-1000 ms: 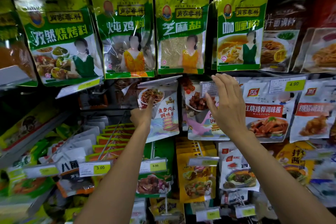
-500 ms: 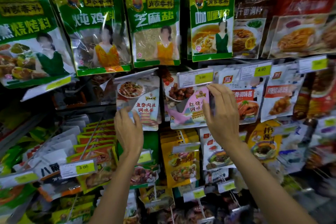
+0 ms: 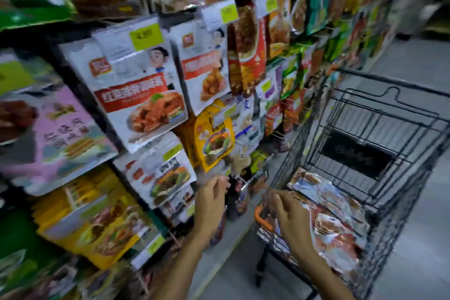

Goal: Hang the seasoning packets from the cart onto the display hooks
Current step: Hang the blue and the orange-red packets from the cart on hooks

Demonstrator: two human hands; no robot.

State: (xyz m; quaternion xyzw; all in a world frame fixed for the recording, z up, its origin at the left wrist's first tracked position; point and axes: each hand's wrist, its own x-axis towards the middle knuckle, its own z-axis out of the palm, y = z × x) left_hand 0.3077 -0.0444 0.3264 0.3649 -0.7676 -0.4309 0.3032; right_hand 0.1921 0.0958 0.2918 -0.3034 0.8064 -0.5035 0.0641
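A black wire cart (image 3: 379, 114) stands at the right, and several shiny seasoning packets (image 3: 333, 217) lie in its basket. My right hand (image 3: 291, 220) reaches over the cart's near rim, fingers loosely curled just above the packets; the blur hides whether it touches one. My left hand (image 3: 210, 198) hangs in front of the lower display, fingers relaxed and holding nothing. Hanging packets fill the display wall (image 3: 136, 95) on the left, among them white packets with red bands (image 3: 138, 90) on hooks.
Yellow price tags (image 3: 146, 35) stick out from the hook ends. An orange handle piece (image 3: 261, 218) sits on the cart's near edge. Grey floor (image 3: 414, 61) runs along the aisle to the right of the shelving. The frame is blurred by motion.
The view has swung right and down from the upper hooks to the cart. Both hands have dropped from the hanging packets; the right one now reaches into the cart.
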